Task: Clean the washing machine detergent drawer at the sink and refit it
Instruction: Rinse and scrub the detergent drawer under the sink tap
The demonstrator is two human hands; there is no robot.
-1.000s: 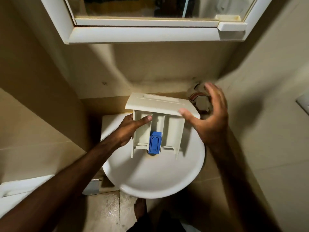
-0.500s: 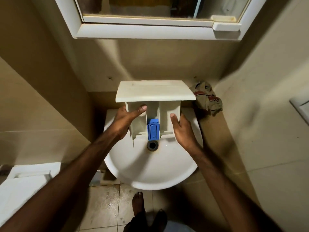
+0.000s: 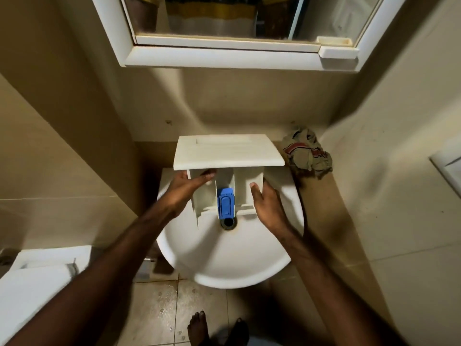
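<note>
Detergent drawer held over the sink, front panel up at 12 o'clock, open compartments facing back toward 6, blue siphon cap sitting just above the drain. Left hand wrapped round the 9 o'clock side wall, thumb hooked over the edge into the compartment. Right hand on the 3 o'clock wall, thumb inside against the plastic, other fingers hidden behind the drawer, so can't say how tightly curled but clearly gripping. So 2 hands on, drawer level-ish and tipped a bit toward the drain. No tap or running water visible anywhere here, so probably just getting lined up for the rinse. For doing this bit well: keep the back end pointing down at the drain so gunk runs out instead of pooling in the 3 compartments, pop that blue cap off since residue likely hides under it, and hold by the side walls rather than the front panel, which looks like the part most likely to slip when wet. Crumpled rag parked at 2 o'clock on the ledge, just beside the drawer's corner, handy for wiping down. Mirror cabinet overhead at 12, so worth minding the head when leaning in.
</note>
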